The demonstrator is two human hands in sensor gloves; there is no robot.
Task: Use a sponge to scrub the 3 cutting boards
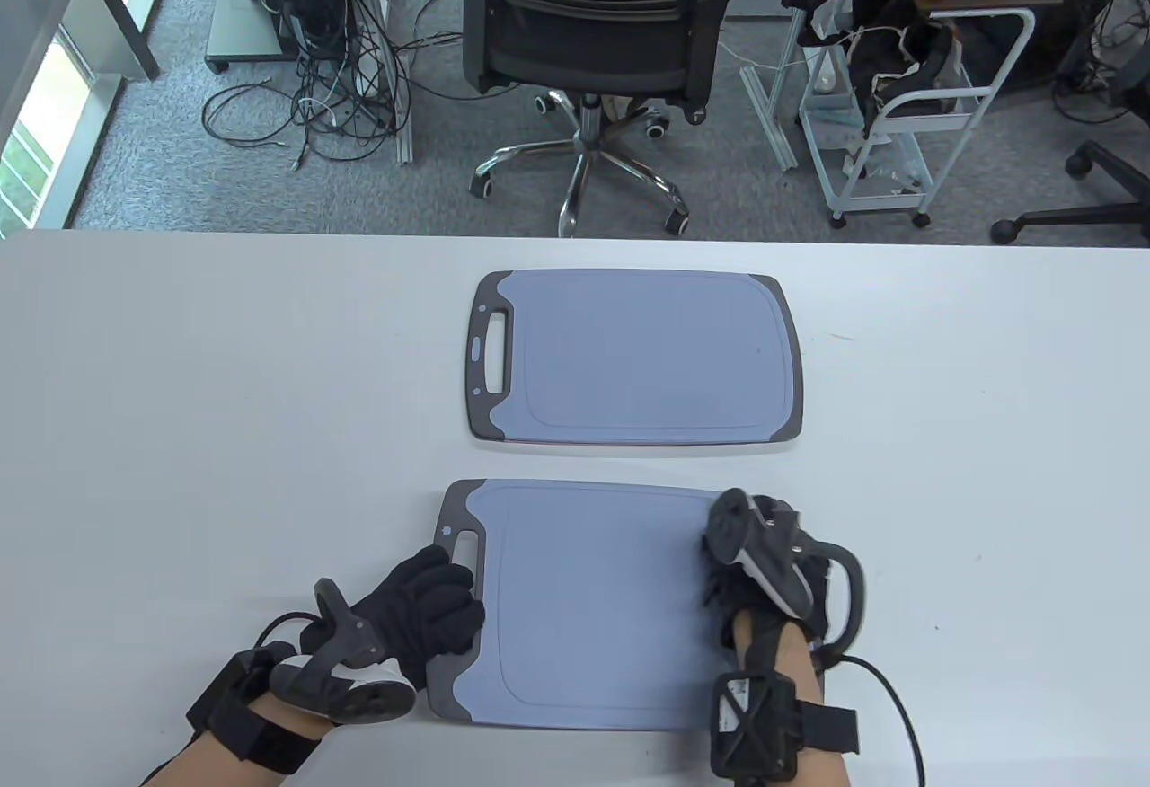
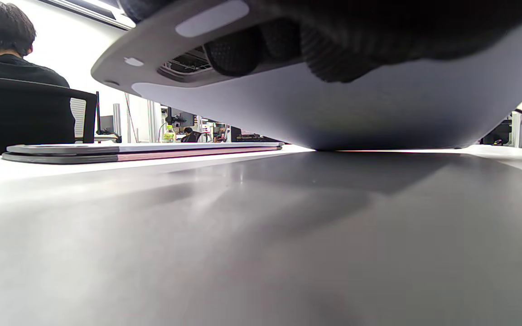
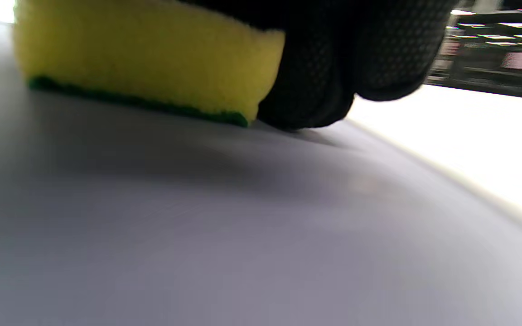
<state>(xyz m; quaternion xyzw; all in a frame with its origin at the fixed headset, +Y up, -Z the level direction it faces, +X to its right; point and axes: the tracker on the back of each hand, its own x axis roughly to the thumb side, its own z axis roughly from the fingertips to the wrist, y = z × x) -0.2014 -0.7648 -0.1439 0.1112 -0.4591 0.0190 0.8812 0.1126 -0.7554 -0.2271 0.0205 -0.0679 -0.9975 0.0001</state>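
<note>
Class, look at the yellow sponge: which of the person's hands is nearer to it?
Right. The right hand grips the yellow sponge on the near cutting board. The left hand grips that board's handle end, at the opposite side.

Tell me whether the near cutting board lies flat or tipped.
Tipped: in the left wrist view the left hand lifts the near cutting board's handle end off the table.

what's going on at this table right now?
A person in black sensor gloves is scrubbing cutting boards. The left hand grips the handle end of the near blue-grey plastic cutting board, lifting that edge off the white table. The right hand presses a yellow-and-green sponge onto its surface. More boards lie stacked behind.
</note>
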